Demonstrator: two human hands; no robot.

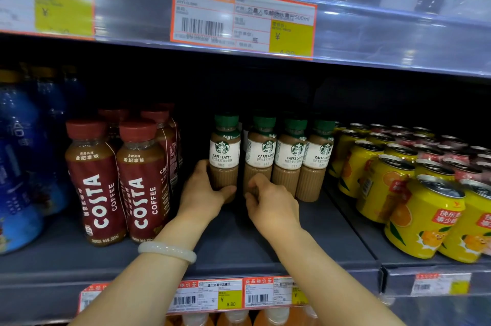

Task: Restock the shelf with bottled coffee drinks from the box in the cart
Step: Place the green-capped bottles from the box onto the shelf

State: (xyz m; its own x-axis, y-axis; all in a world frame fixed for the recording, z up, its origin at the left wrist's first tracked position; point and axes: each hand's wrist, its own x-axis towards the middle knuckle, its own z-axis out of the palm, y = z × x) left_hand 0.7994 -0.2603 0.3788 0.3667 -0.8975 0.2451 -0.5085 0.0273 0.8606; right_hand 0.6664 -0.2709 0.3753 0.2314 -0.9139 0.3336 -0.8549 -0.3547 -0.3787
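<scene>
Several green-capped caffe latte bottles stand in a row toward the back of the dark shelf [265, 240]. My left hand [203, 193] grips the base of the leftmost latte bottle [224, 151]. My right hand [268, 201] holds the base of the second latte bottle [260, 153] beside it. Two more latte bottles [305, 158] stand to the right, touching each other. Both held bottles are upright on the shelf. The box and the cart are out of view.
Red Costa coffee bottles [117, 182] stand to the left, with blue bottles [18, 166] beyond them. Yellow orange-drink cans [414, 193] fill the shelf section to the right. A shelf edge with price tags [243, 17] hangs overhead. More price tags [231, 294] line the front edge.
</scene>
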